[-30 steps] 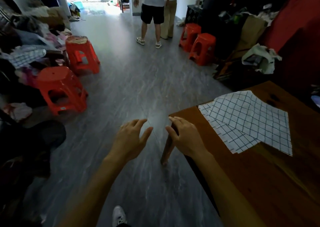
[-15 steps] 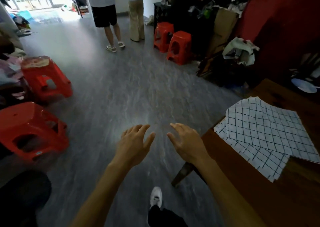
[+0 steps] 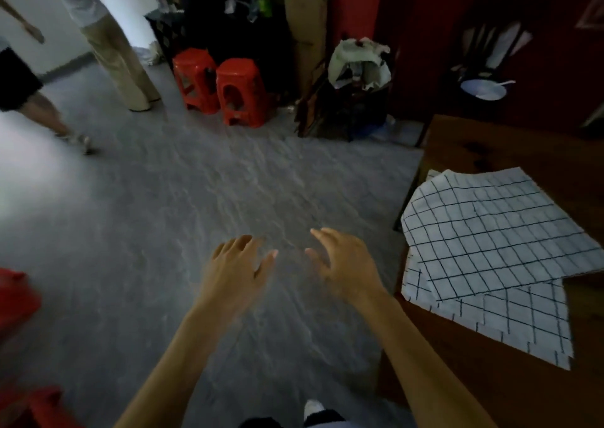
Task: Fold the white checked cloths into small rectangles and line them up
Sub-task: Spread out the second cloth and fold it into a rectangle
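The left hand and the right hand are both held out over the gray floor, side by side and a little apart. Each grip is wide, with the fingers spread, and holds nothing. Nothing lies between the hands and the cloths. Two white checked cloths lie flat on the brown table to the right of the right hand, not touching it. The top one partly covers the one under it, and they hang a bit over the table edge. Two red stools stand together far across the floor. Two people stand at the far left. A white bowl sits behind the table.
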`<state>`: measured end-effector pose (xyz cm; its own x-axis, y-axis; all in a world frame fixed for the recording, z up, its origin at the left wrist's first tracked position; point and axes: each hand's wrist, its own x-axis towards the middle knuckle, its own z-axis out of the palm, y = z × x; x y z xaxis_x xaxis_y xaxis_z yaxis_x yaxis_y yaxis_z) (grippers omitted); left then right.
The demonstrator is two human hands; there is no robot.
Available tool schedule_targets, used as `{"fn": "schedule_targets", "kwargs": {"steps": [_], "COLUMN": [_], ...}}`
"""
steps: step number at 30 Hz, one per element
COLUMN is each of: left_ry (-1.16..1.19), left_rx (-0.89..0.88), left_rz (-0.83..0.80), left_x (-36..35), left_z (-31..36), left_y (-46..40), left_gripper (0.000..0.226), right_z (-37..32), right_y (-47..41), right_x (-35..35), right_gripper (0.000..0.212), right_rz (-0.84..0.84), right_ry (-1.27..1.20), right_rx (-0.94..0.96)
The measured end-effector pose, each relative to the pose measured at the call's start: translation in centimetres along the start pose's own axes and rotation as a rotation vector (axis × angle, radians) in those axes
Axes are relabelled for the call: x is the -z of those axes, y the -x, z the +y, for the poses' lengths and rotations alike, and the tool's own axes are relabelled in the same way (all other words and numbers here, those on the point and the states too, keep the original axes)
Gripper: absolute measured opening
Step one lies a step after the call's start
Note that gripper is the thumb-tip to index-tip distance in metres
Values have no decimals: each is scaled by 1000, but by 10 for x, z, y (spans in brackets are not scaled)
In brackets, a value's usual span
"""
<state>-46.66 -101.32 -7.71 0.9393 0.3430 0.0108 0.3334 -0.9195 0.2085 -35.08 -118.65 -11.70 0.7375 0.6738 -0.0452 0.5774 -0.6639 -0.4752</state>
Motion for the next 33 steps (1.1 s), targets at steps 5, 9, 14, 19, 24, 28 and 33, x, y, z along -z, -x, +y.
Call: {"fn": "schedule_targets", "kwargs": {"steps": [5, 9, 14, 19, 24, 28, 33], "left_ry": [79, 156, 179, 190, 199, 164, 87], "left_rx": [-215, -392, -676, -922, -1128, -1301, -1460], "left_rz": [-74, -149, -286, -411, -524, -531, -496], "left_x": [-21, -45, -54, -62, -91, -124, -149], "left_z": [5, 18, 38, 74, 114, 149, 179], "left_y": [-99, -173, -250, -307, -327, -338, -360], "left_gripper": [71, 73, 85, 80, 56, 53, 51], "right_z": [33, 54, 56, 42, 47, 70, 112], "right_y": [-39, -60, -82, -86, -79, -78, -89], "right_x": [12, 16, 24, 29, 21, 10, -1], "right_gripper": [55, 55, 53, 58, 60, 49, 45], "right_rz": [72, 136, 303, 456, 566, 616, 630], "right_ry": [-20, 4, -23, -28, -49, -57, -105], "right_rx": [-227, -434, -716, -928, -1124, -1250, -1353]}}
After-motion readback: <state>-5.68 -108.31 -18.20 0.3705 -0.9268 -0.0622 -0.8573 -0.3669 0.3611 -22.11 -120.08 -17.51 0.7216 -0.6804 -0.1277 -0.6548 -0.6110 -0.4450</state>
